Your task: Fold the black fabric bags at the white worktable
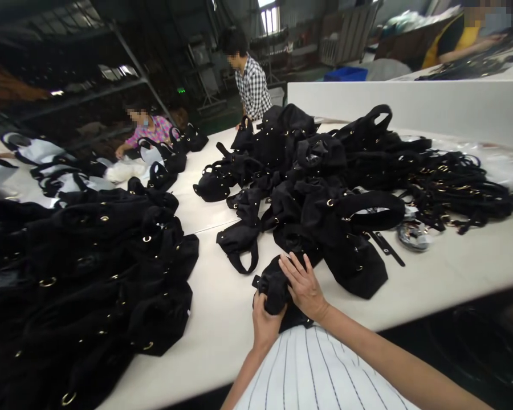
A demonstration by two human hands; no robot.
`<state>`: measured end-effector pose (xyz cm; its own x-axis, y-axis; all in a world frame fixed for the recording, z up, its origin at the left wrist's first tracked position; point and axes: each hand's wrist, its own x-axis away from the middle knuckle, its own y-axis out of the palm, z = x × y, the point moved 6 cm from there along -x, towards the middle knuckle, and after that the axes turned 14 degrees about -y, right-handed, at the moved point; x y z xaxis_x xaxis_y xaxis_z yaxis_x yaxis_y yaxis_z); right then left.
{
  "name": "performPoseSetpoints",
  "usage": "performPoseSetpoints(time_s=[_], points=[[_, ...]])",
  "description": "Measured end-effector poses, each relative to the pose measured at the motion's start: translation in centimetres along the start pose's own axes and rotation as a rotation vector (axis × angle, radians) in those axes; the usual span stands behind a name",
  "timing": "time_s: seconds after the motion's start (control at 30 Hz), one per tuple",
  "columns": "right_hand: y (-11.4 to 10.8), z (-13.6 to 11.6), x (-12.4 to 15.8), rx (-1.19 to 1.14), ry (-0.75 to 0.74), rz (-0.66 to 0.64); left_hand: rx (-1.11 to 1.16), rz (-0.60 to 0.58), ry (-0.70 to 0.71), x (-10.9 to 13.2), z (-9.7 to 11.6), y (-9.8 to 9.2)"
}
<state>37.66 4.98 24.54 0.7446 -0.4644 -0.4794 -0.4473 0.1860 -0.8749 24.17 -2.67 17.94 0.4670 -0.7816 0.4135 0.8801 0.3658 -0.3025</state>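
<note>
Along the left edge of the frame I see a deep heap of black bags (89, 279) with small brass rings, spilling from mid-left down to the lower left corner of the white table (222, 319). Above it, in the upper left, lie white and black pieces (47, 165), and a seated person in a pink plaid top (151, 130) leans over a few more bags at the far edge.

Moving toward the centre, a second person in a checked shirt (253, 88) stands at the top of the frame behind the table. Below that person a large central pile of black bags (308, 176) sprawls across the middle.

At the lower centre, at the table's near edge, is the small black bag (276, 285) I am working on. My left hand (263, 324) comes up from below and is clenched around its lower end. My right hand (303, 285) lies on top of it, fingers spread and flat, pressing rather than closing; it grips nothing that I can see. Beneath both wrists is my white striped shirt (316, 370).

Further right, a tangle of black straps with gold buckles (453, 188) covers the table in the right middle, with a loose strap (387, 247) just beside the central pile. In the upper right a white partition (410, 105) stands, and behind it a person in a yellow and black top (457, 37).
</note>
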Motion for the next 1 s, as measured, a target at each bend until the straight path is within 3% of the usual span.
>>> performPoseSetpoints(time_s=[0.1, 0.23, 0.33, 0.53, 0.73, 0.9, 1.0], points=[[-0.4, -0.2, -0.3, 0.01, -0.019, 0.039, -0.005, 0.007, 0.067, -0.2, -0.7, -1.0], [-0.5, -0.4, -0.2, 0.0, -0.015, 0.061, -0.044, 0.064, 0.035, -0.5, -1.8, -3.2], [-0.1, -0.7, 0.0, -0.027, -0.02, 0.044, -0.08, 0.1, 0.028, -0.5, -1.5, -4.3], [0.6, -0.2, 0.3, -0.017, 0.017, 0.034, -0.12, 0.066, 0.051, -1.0, 0.2, -3.7], [0.9, 0.5, 0.8, -0.138, 0.054, 0.048, -0.152, -0.055, 0.037, -2.3, -0.3, -3.4], [3.4, 2.3, 2.6, -0.673, 0.413, -0.148, -0.191, -0.104, 0.028, -2.5, -0.4, -3.7], [3.1, 3.6, 4.4, -0.811, 0.555, -0.215, -0.286, -0.113, 0.005, -2.6, -1.0, -3.8]])
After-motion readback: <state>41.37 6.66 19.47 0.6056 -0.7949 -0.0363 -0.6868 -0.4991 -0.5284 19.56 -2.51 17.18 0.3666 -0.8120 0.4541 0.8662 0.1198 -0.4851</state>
